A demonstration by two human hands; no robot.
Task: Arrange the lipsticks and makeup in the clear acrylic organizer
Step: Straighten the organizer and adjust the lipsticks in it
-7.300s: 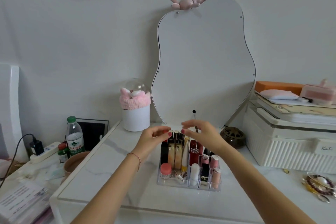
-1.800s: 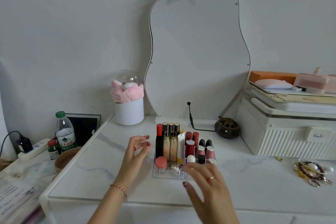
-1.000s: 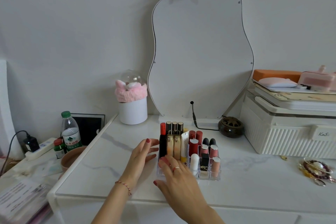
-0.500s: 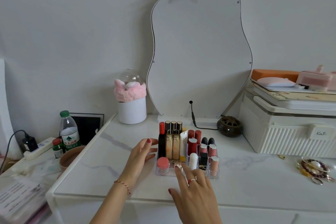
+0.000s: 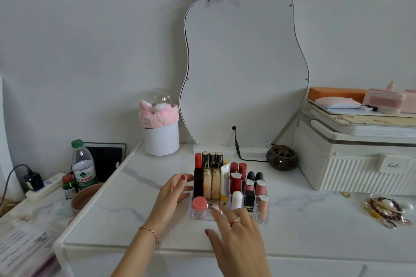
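Observation:
The clear acrylic organizer [image 5: 263,220] stands on the white marble tabletop, filled with upright lipsticks [image 5: 236,183], gold tubes [image 5: 211,183] and a white stick [image 5: 237,199]. A pink-lidded jar [image 5: 199,205] sits in its front left compartment beside a small shiny item [image 5: 215,205]. My left hand [image 5: 172,195] rests flat against the organizer's left side, fingers apart. My right hand [image 5: 236,234] lies open at the organizer's front edge, its index fingertip at the shiny item. Neither hand holds anything.
A curvy mirror [image 5: 245,63] stands behind the organizer, with a cable and a dark round burner [image 5: 281,157] at its base. A white pot with a pink band [image 5: 161,132] is back left, a white ribbed box [image 5: 355,164] right, jewellery [image 5: 385,208] front right, a water bottle [image 5: 82,166] left.
My right hand slid from over the organizer's front left compartments back toward me, uncovering the pink jar. My left hand stayed at the organizer's left side.

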